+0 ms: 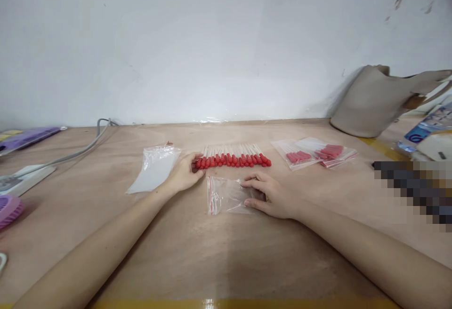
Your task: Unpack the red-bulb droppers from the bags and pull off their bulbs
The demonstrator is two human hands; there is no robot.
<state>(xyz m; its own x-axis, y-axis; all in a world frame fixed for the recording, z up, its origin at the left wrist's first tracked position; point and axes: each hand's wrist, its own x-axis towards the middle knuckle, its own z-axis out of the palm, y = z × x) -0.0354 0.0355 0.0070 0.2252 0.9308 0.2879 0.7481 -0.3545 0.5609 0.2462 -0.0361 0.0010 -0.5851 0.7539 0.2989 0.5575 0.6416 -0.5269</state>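
A row of thin pale sticks with red tips (231,160) lies side by side on the table, red ends toward me. My left hand (187,172) is at the row's left end, thumb and fingers curled around the outermost red tip. In front of the row a clear zip bag (226,196) lies flat, its red-lined seal to the left. Over the bag's right end rests my right hand (270,196), thumb and fingers apart, fingertips on the plastic. Just left of my left hand is a bag with white contents (153,168).
Clear bags holding red pieces (298,156) lie to the right of the row. A beige bag (367,102) leans by the wall at back right. On the left are a grey cable (81,151), a purple packet (31,138) and a pink ridged object (10,211).
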